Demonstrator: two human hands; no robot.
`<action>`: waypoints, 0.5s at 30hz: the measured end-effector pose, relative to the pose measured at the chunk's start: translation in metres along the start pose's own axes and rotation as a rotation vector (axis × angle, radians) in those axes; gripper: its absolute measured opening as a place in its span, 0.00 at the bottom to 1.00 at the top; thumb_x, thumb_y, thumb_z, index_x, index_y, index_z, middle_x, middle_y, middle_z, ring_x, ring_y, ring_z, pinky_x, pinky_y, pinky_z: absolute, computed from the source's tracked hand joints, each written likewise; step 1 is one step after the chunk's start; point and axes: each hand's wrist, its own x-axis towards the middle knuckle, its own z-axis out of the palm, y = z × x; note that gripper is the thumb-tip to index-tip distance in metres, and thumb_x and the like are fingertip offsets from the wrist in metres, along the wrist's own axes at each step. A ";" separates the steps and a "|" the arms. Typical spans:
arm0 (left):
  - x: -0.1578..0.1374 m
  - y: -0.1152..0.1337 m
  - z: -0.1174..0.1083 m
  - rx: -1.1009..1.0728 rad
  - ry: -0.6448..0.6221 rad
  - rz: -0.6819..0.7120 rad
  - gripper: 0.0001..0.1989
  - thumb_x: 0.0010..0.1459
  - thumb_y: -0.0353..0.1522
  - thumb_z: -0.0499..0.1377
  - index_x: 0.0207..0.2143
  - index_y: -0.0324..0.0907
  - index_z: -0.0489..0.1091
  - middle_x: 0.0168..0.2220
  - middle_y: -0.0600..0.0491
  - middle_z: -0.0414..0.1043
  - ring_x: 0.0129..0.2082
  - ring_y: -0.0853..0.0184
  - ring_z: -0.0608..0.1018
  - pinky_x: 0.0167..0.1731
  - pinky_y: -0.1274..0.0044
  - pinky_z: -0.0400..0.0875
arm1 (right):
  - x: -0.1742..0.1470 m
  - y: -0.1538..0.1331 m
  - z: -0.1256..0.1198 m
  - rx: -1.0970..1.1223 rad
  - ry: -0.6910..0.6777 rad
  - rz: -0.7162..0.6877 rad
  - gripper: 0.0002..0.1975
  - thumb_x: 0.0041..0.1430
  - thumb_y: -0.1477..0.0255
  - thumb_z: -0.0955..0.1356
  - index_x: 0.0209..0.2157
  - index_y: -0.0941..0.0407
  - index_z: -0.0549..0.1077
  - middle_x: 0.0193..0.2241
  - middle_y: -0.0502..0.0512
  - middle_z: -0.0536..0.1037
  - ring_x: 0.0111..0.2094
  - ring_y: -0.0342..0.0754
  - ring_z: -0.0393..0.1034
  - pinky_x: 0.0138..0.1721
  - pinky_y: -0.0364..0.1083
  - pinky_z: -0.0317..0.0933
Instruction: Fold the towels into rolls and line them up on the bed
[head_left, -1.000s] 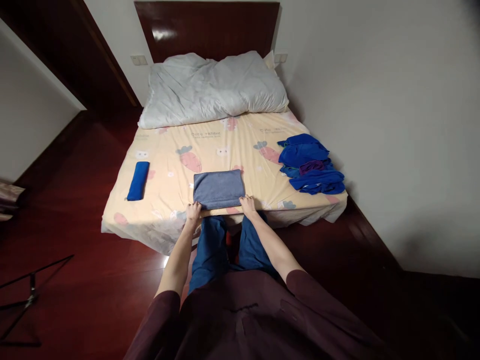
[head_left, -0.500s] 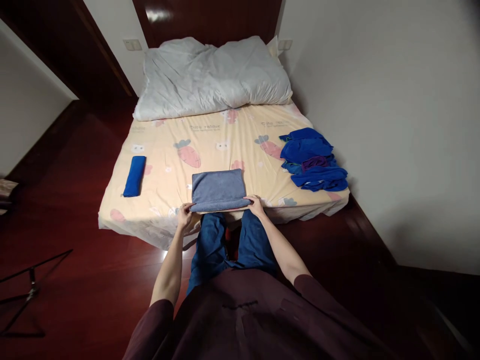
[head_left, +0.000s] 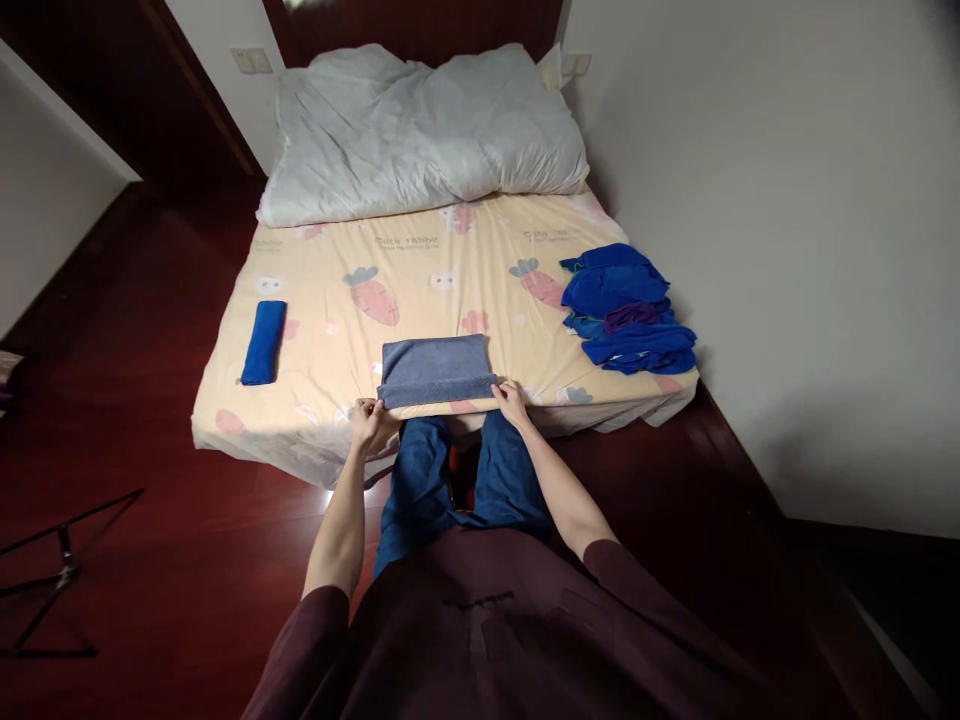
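Observation:
A grey-blue towel lies near the front edge of the bed, its near edge turned over into a strip along the front. My left hand pinches the strip's left front corner. At the right end, my right hand has its fingers closed on the other corner. Off to the left lies a blue towel folded into a narrow oblong. A loose pile of blue towels sits at the bed's right side, with a purple cloth among them.
The bed's patterned sheet hangs over the front edge, close to my legs. A bulky white quilt is heaped at the headboard. A black metal stand is on the floor at left, and a wall runs along the right.
The turned-over strip at the towel's near edge has moved away from me and lies flatter, with both hands still on its corners. The view has tilted slightly down.

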 end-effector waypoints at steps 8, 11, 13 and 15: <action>0.001 0.000 0.001 -0.012 0.001 -0.050 0.13 0.61 0.41 0.59 0.29 0.42 0.67 0.38 0.49 0.70 0.40 0.65 0.75 0.43 0.74 0.72 | 0.002 -0.001 0.000 0.008 0.004 0.026 0.26 0.64 0.49 0.63 0.20 0.51 0.60 0.31 0.54 0.69 0.37 0.50 0.67 0.49 0.49 0.65; 0.001 0.001 0.001 -0.008 0.000 -0.044 0.12 0.61 0.40 0.58 0.29 0.42 0.66 0.37 0.50 0.70 0.38 0.66 0.75 0.41 0.75 0.72 | 0.003 0.000 0.001 0.020 0.004 0.035 0.26 0.63 0.50 0.64 0.19 0.51 0.61 0.31 0.54 0.69 0.36 0.49 0.67 0.48 0.49 0.66; 0.000 0.002 0.002 -0.001 -0.001 -0.030 0.12 0.61 0.40 0.58 0.29 0.42 0.66 0.36 0.50 0.70 0.38 0.66 0.75 0.42 0.75 0.72 | 0.004 0.000 0.001 0.030 0.007 0.043 0.25 0.62 0.50 0.65 0.19 0.52 0.62 0.30 0.54 0.70 0.36 0.49 0.68 0.47 0.48 0.66; 0.000 0.003 0.002 0.011 0.002 -0.011 0.12 0.61 0.40 0.58 0.28 0.42 0.66 0.37 0.49 0.70 0.39 0.65 0.76 0.43 0.74 0.72 | 0.005 0.001 0.000 0.042 0.018 0.050 0.24 0.61 0.51 0.66 0.19 0.52 0.64 0.31 0.55 0.72 0.37 0.49 0.69 0.47 0.48 0.67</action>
